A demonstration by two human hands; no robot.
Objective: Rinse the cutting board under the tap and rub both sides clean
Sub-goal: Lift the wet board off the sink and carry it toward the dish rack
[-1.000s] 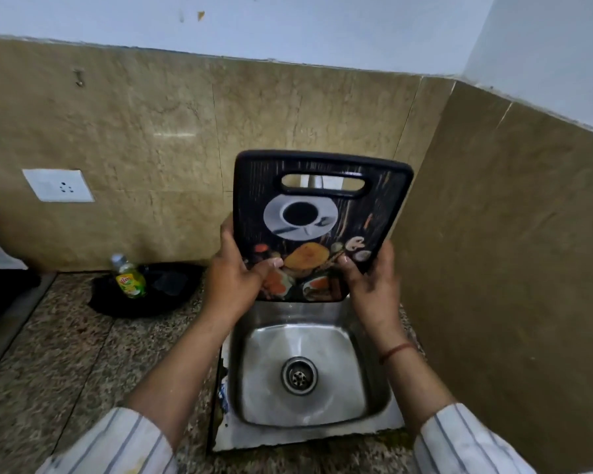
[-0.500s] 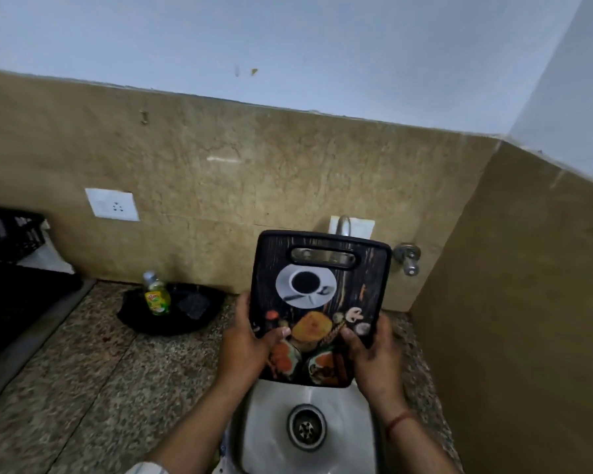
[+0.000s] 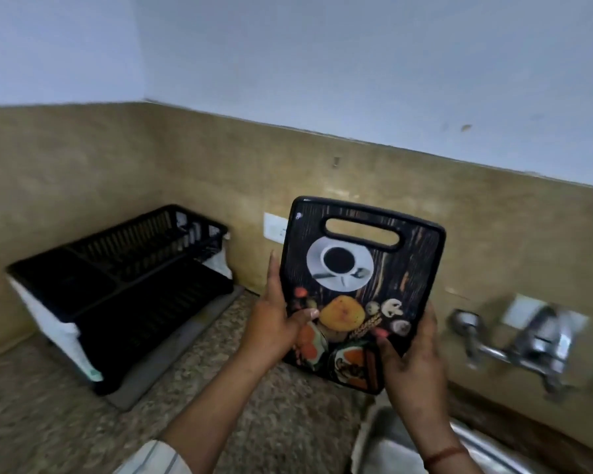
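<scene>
Black printed cutting board (image 3: 362, 289) is gripped upright at its lower edges by your left hand (image 3: 275, 331) and right hand (image 3: 413, 362), left of the tap (image 3: 514, 343) at 3 o'clock, looks dry, so swing it over the sink (image 3: 391, 446) next.

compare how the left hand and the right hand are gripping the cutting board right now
The left hand clasps the cutting board's left edge, thumb across the printed face and index finger stretched up along the side. The right hand takes the lower right corner and sits lower, its thumb on the bottom of the face. Both hold the board upright with the handle slot on top, off to the left of the tap.
</scene>
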